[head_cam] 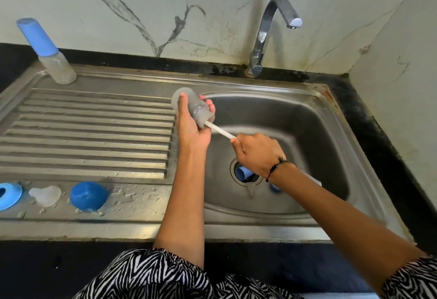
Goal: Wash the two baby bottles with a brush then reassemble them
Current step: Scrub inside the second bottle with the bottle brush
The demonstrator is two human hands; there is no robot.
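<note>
2 hands were engaged: the left hand [192,122] was wrapped round the clear bottle [189,106], held tilted over the sink [307,100] at its left rim, while the right hand [256,151] gripped the white brush handle [220,129] pushed into the bottle's mouth. A wet bottle could be lost from that grip if the brush were thrust hard. 1 assembled bottle [50,57] stood far left.

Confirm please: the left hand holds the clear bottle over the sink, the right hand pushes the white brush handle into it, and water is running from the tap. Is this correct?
One detail is wrong: no water comes from the tap; the head view shows its spout dry. The rest stands: the left hand holds the clear bottle over the sink, and the right hand pushes the white brush handle into it.
</note>
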